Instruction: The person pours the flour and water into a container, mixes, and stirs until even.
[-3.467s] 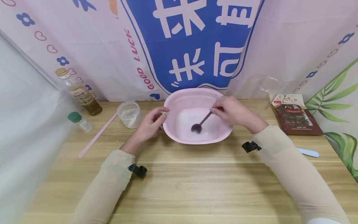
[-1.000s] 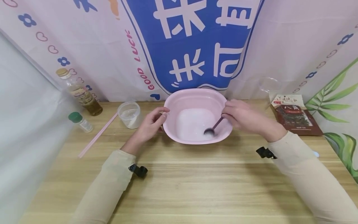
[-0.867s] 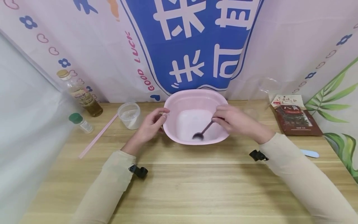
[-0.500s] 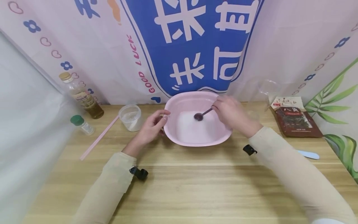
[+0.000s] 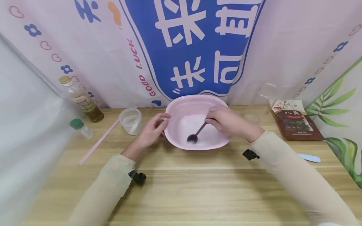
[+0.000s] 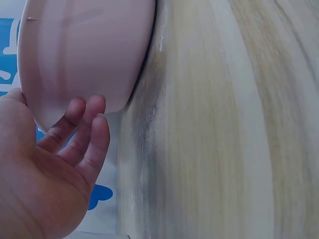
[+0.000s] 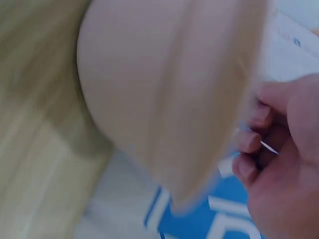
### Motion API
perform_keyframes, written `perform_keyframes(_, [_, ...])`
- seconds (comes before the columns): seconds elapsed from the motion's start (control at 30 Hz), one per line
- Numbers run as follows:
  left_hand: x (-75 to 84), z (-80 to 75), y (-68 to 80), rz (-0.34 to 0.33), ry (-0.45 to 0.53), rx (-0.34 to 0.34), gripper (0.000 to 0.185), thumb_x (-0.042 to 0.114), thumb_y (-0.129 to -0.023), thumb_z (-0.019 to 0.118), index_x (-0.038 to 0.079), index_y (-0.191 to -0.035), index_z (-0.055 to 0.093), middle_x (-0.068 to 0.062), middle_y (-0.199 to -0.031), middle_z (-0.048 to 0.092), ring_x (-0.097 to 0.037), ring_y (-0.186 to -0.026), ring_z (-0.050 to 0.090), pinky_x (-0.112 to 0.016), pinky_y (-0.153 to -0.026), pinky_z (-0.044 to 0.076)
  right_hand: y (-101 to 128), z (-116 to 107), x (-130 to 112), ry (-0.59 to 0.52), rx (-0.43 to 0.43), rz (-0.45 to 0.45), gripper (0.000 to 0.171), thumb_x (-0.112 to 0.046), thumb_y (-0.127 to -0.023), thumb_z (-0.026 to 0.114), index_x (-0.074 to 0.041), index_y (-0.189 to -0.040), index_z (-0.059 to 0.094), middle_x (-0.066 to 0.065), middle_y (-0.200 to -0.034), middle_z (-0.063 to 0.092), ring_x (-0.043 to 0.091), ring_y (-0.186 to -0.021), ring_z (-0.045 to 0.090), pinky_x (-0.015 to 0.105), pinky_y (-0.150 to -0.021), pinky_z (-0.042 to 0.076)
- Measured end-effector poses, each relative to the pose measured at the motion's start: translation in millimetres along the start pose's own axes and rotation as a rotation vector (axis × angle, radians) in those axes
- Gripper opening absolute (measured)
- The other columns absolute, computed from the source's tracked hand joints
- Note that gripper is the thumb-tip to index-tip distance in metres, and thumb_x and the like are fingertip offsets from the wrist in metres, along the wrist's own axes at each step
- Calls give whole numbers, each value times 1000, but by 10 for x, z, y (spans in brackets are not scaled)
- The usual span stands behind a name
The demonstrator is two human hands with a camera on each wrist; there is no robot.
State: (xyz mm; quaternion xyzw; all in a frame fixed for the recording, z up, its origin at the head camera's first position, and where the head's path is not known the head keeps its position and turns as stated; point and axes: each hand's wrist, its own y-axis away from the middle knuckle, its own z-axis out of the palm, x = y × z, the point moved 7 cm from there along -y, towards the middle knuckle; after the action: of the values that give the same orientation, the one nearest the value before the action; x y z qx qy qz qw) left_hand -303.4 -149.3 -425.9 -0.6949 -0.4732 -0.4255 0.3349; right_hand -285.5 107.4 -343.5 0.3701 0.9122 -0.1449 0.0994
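Note:
A pink plastic basin [image 5: 181,105] stands on the wooden table against the cloth backdrop, with whitish contents in its bottom. My left hand [image 5: 151,131] holds the basin's left side. In the left wrist view its thumb is at the rim and its bent fingers [image 6: 89,149] are against the outer wall. My right hand [image 5: 226,121], over the basin's right rim, pinches the handle of a dark brown spoon [image 5: 192,138]. The spoon's bowl is low in the basin, near the front wall. In the right wrist view the basin's blurred wall [image 7: 149,74] hides the spoon's bowl.
Left of the basin are a clear tub [image 5: 130,121] of white powder, pink chopsticks [image 5: 99,142], a green-capped shaker [image 5: 81,128] and an oil bottle [image 5: 85,102]. To the right are a clear container [image 5: 258,97], a brown star-anise packet [image 5: 297,124] and a light-blue utensil [image 5: 310,157].
The right hand has moved the spoon about inside the basin, from the right front to the middle, then to the left front. The left hand keeps its place on the basin.

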Motion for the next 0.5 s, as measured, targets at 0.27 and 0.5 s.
perform_keyframes(0.27, [9, 33, -18, 19, -12, -15, 32, 16, -114, 52, 3, -142, 58, -12, -82, 64, -36, -71, 64, -39, -57, 60, -257, 59, 108, 121, 50, 184, 21, -14, -108, 64, -3, -109, 81, 11, -105, 80, 32, -104, 72, 47, -101, 59])
perform_keyframes(0.5, [25, -10, 0, 20, -27, -30, 31, 15, -114, 52, 2, -141, 57, -16, -86, 67, -39, -71, 63, -39, -56, 59, -112, -139, 374, 220, -34, 313, 23, -11, -109, 60, 0, -111, 79, 15, -103, 77, 35, -98, 66, 49, -93, 57])
